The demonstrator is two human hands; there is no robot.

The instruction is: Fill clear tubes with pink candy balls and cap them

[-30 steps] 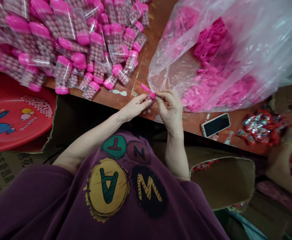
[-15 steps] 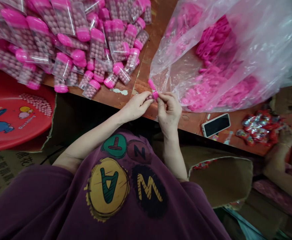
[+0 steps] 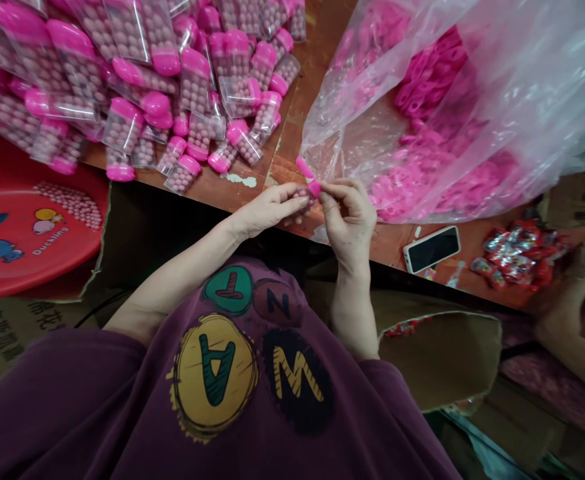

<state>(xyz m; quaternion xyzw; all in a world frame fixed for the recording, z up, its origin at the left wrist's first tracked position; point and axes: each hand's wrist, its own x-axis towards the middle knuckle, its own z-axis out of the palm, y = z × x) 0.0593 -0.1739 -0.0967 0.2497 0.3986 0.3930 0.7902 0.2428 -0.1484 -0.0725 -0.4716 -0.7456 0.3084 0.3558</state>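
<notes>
Near the table's front edge, my left hand [image 3: 268,209] is closed around a small clear container of pink beads [image 3: 302,208]. A bright pink cap piece [image 3: 307,175] sits at its upper end, its tip pointing up and left. My right hand [image 3: 351,217] pinches the pink piece from the right side. To the upper left lies a pile of bead-filled containers [image 3: 195,80] with pink caps. An open clear plastic bag [image 3: 342,143] of loose pink pieces [image 3: 427,180] rests just beyond my right hand.
A red basin [image 3: 17,267] with loose pink beads is at the left. On the wooden table [image 3: 282,143] a phone [image 3: 432,250] lies right of my hands, beside red foil-wrapped items [image 3: 522,253]. Another person's hand [image 3: 579,293] is at the far right. An open cardboard box [image 3: 442,360] stands below.
My right hand has shifted slightly right, and more of the beads shows between my hands. The other person's hand at the far right has changed pose.
</notes>
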